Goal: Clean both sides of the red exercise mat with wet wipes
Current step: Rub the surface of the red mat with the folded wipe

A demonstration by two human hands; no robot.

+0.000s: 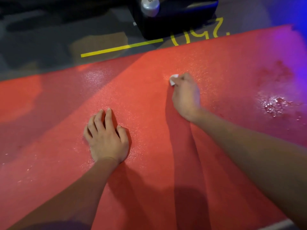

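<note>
The red exercise mat (149, 100) lies spread flat on the dark floor (41, 44) and fills most of the view, its far edge running just beside a yellow line (121, 48) and some yellow painted figures (199, 35). Its surface glistens in patches, most strongly in a wet, scuffed-looking area at the right (274, 103), so the step in hand looks to be wiping the upward face; whether the other face has been done cannot be told. The wet wipe (173, 79) is bunched small and pressed to the mat near its far middle, pinched in the curled fingers of the right hand (186, 95), only a white corner showing. The left hand (106, 136) rests on the mat nearer the person, fingers loosely spread, seemingly steadying it. The next move probably calls for sweeping the wipe across the duller stretches. A black object with a metal knob (150, 6) stands beyond the mat.
</note>
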